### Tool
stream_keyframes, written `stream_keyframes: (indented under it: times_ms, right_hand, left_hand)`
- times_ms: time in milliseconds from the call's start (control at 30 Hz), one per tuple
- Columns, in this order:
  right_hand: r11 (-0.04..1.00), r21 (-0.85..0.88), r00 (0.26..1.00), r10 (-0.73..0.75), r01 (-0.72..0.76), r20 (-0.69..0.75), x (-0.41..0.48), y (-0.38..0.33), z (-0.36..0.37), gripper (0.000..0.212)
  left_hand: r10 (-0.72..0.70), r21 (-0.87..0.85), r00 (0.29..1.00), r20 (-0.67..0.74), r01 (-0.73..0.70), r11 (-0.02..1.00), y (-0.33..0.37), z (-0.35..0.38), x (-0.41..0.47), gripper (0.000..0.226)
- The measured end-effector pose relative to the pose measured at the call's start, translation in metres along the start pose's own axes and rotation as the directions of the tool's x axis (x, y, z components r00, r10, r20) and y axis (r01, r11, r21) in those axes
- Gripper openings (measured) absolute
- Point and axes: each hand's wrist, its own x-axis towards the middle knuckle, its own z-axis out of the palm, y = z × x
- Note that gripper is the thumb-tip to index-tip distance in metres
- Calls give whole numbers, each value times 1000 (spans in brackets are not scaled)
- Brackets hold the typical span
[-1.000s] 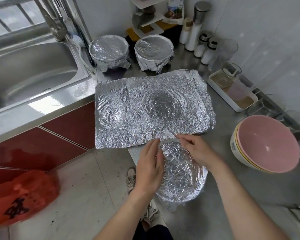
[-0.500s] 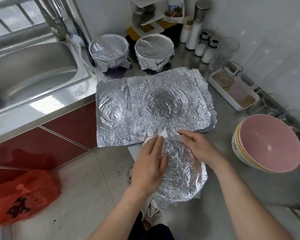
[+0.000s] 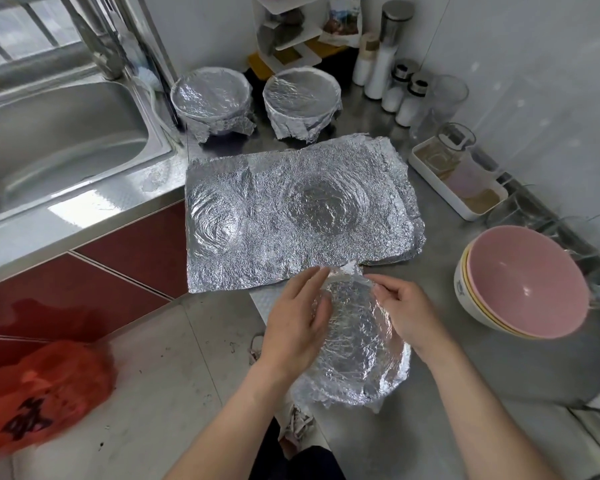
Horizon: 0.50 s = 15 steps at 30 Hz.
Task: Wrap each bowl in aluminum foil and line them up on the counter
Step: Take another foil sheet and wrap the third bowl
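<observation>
Bowl [image 3: 357, 344], foil-wrapped, sits mouth-up, left grip [image 3: 298, 323] spread flat on it, right grip [image 3: 409, 317] pinching its far rim.

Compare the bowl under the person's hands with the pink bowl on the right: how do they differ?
The foil-covered bowl is hidden under crinkled foil; the pink bowl is bare. The left hand rests on the foil-covered bowl and the right hand pinches its foil; the pink bowl is untouched. The foil-covered bowl stands alone; the pink bowl tops a stack. Both sit mouth-up on the counter.
</observation>
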Motion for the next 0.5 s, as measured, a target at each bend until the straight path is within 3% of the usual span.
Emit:
stream_keyframes:
  times_ms: [133,300,500]
  right_hand:
    - [979,206,984,37,0,-175,-5,5,3,27]
    - [959,280,909,86,34,-407,-9,0,16,30]
    - [951,309,902,131,3,-412,-9,1,34,24]
  left_hand:
    - [-20,-22,999,-50,19,1000,5,-13,1,53]
    - [-93,-47,995,-42,91,995,3,-19,16,56]
    - [-163,-14,986,16,164,986,-3,-5,29,50]
